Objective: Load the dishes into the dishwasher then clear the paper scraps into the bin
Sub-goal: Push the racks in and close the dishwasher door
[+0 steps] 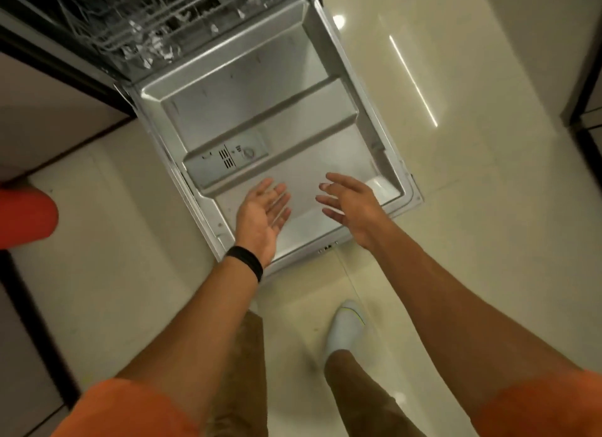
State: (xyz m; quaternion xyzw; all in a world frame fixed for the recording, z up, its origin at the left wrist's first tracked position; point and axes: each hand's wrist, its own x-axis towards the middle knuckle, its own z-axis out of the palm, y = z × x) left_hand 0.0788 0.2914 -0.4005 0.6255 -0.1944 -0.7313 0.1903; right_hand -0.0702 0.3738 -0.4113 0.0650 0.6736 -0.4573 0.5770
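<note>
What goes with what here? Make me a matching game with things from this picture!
Things:
1. wristband
2. shoe
3. dishwasher door
4. left sleeve

Colour or state:
A. white
B. orange
C. black
D. silver, folded down open

Right pairs: 1-C, 2-A, 3-D, 4-B.
</note>
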